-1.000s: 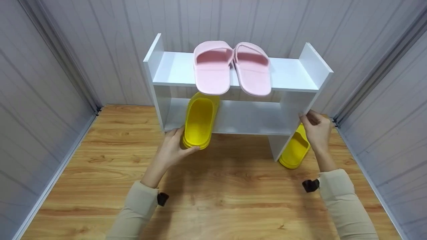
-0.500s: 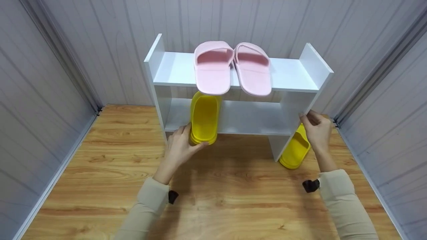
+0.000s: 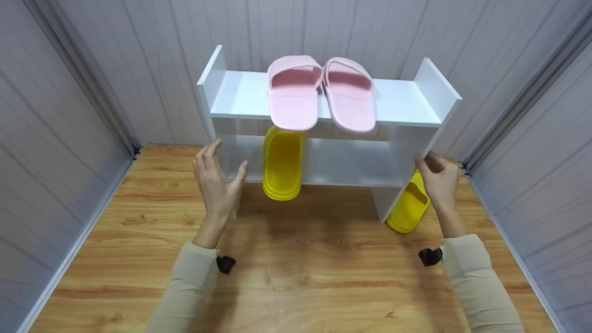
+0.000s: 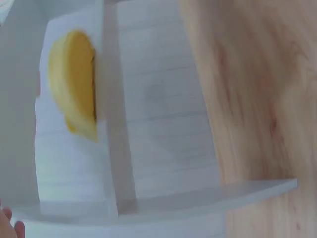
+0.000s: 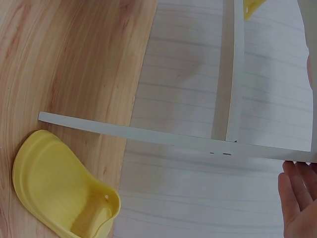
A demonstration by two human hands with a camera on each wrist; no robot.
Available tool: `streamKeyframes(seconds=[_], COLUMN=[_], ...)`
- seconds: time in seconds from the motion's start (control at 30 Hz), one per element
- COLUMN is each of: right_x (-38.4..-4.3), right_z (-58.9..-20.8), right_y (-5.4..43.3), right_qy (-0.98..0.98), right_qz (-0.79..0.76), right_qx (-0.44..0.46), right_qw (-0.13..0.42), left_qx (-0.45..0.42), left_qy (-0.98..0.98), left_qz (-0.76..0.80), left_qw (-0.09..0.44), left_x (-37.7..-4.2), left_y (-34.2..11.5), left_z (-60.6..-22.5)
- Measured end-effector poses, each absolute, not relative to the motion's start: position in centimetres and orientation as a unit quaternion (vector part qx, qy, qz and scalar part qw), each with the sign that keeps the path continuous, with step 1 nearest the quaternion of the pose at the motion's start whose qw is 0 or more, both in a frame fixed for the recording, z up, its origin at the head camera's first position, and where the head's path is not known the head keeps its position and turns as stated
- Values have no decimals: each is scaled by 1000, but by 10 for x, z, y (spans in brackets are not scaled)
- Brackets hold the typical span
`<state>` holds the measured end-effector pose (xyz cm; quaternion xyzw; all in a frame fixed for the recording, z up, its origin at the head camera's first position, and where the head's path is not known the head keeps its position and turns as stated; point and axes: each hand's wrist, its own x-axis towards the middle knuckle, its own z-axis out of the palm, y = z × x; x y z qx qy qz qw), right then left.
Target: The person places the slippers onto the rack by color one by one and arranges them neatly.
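Observation:
A yellow slipper [image 3: 283,164] sits on the middle shelf of a white shoe rack [image 3: 351,159], left of centre, its heel end jutting past the front edge. To its left, apart from it, my left hand [image 3: 215,178] is spread with nothing in its fingers, beside the rack's left side panel. At the right side panel my right hand [image 3: 441,178] pinches the front edge, thumb at the edge and fingers on the outer face. A second yellow slipper [image 5: 59,183] lies on the floor outside that panel, partly behind the right hand in the head view.
Two pink slippers [image 3: 296,99] stand side by side on the top shelf, overhanging its front. The rack stands on a wood-look floor [image 3: 300,277] against a pale panelled back wall [image 3: 370,32], with further walls at left and right.
The left hand first shifted the yellow slipper a little right and back on the middle shelf, then let go and moved left. The right hand has stayed at the side panel.

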<state>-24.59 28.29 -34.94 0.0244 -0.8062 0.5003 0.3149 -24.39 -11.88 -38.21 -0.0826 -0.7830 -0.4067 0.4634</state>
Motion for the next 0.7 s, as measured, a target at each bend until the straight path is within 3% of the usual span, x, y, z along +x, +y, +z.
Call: streamKeyframes(seconds=[0.3, 0.47, 0.7], right_x=[-245, -244, -247], right_z=[-348, -346, -349], right_y=[281, 280, 283], right_qy=[-810, -807, -802], right_qz=[493, 497, 503], right_qx=[19, 18, 25], right_qw=[319, 318, 321], left_qx=[-9, 22, -9], left_qy=[-846, -863, -872], left_qz=[-467, -444, -412], left_qw=[256, 240, 265], left_x=[-259, -266, -269], left_y=[-142, -144, -147], left_z=[-386, -392, -394])
